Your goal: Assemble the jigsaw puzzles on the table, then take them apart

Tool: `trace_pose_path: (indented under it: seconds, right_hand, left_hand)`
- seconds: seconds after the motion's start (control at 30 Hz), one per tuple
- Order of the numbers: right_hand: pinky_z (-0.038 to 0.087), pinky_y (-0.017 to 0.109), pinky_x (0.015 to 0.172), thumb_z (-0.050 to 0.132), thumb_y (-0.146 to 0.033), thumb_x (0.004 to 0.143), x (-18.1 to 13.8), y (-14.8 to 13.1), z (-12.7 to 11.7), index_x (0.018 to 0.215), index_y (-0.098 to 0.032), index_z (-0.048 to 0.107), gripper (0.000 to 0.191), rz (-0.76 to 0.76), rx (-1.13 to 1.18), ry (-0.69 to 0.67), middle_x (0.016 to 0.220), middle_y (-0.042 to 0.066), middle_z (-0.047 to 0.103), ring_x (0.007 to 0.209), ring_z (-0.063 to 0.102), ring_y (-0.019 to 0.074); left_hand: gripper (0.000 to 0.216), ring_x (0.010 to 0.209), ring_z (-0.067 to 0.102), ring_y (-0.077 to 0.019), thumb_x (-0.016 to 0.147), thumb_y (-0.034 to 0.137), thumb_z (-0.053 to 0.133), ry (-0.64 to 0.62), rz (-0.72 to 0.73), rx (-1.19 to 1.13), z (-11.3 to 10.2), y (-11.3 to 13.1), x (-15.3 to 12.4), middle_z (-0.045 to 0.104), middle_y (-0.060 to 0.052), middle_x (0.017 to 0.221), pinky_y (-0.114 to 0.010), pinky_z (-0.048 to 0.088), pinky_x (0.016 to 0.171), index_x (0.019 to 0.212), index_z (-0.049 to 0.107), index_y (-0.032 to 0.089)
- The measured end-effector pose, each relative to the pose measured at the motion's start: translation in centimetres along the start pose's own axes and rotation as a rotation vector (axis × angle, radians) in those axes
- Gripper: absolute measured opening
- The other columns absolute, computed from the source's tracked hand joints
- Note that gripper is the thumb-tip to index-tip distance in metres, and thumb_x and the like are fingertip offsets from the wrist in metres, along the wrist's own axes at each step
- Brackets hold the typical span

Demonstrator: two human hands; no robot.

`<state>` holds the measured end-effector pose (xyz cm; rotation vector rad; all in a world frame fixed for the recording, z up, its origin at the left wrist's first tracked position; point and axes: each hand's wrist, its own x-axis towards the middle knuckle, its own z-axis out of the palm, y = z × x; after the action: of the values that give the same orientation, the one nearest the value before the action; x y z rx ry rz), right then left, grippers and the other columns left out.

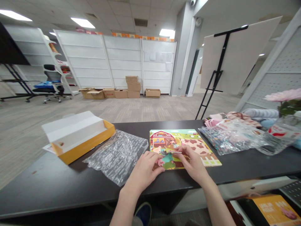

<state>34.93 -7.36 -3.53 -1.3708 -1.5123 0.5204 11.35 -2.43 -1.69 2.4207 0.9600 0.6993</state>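
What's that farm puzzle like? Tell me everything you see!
The farm puzzle is a colourful, flat, roughly rectangular board that looks like cardboard or wood. It lies on the black table, showing a red barn, a brown-patched cow and a pale fence. The left hand covers its near left corner; the right hand holds a thin piece over it.

This looks like a shop or showroom space with office furniture, judging by the tall white shelf units, pegboard wall, cardboard boxes, wheeled desk chair, ceiling light panels and security camera.
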Motion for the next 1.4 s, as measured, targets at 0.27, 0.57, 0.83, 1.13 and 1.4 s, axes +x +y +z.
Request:
trace_pose_path:
  seconds: [0.27, 0.57, 0.83, 1.13, 1.4]
  right_hand:
    - [0.059, 0.036, 0.081, 0.052, -0.043, 0.1, 0.0, 0.3, 0.1, 0.097, -0.025, 0.054, 0.018, 0.013, -0.026, -0.009, 0.094, 0.005, 0.068, 0.088, 0.07, 0.0222]
    - [0.053, 0.032, 0.073, 0.052, -0.036, 0.1, -0.1, 0.0, 0.0, 0.094, -0.024, 0.054, 0.014, -0.016, -0.124, -0.005, 0.085, 0.002, 0.066, 0.078, 0.067, 0.0195]
    - [0.052, 0.031, 0.071, 0.052, -0.035, 0.099, 0.0, 0.1, 0.0, 0.093, -0.024, 0.053, 0.013, -0.024, -0.121, -0.001, 0.083, 0.001, 0.066, 0.075, 0.067, 0.019]
    - [0.049, 0.029, 0.067, 0.052, -0.035, 0.099, 0.0, 0.0, 0.0, 0.093, -0.024, 0.053, 0.012, -0.045, -0.175, 0.004, 0.078, 0.0, 0.064, 0.069, 0.064, 0.0178]
    - [0.048, 0.029, 0.066, 0.053, -0.035, 0.099, -0.2, 0.0, 0.0, 0.091, -0.024, 0.053, 0.013, -0.033, -0.173, -0.008, 0.078, 0.0, 0.065, 0.069, 0.063, 0.0178]
  left_hand:
    - [0.036, 0.11, 0.059, -0.0284, 0.081, 0.033, 0.081, 0.041, -0.069, 0.101, 0.3, 1.1, 0.3, 0.07, -0.005, 0.116, -0.043, 0.049, 0.095, 0.112, 0.065, 0.024]
    - [0.029, 0.108, 0.059, -0.0262, 0.086, 0.03, 0.075, 0.004, -0.047, 0.114, 0.3, 1.1, 0.1, 0.069, -0.004, 0.114, -0.04, 0.049, 0.092, 0.113, 0.066, 0.025]
    - [0.024, 0.108, 0.059, -0.0259, 0.09, 0.028, 0.07, 0.013, -0.039, 0.173, 0.5, 1.2, 0.1, 0.07, -0.004, 0.113, -0.038, 0.05, 0.09, 0.113, 0.067, 0.025]
    - [0.021, 0.102, 0.063, -0.0256, 0.089, 0.022, 0.063, 0.055, -0.091, 0.261, 0.8, 2.1, 0.3, 0.069, -0.004, 0.112, -0.037, 0.05, 0.083, 0.11, 0.066, 0.024]
    - [0.024, 0.104, 0.064, -0.0276, 0.092, 0.019, 0.054, 0.039, -0.117, 0.354, 0.9, 3.4, 0.4, 0.071, -0.007, 0.11, -0.041, 0.05, 0.085, 0.111, 0.067, 0.023]
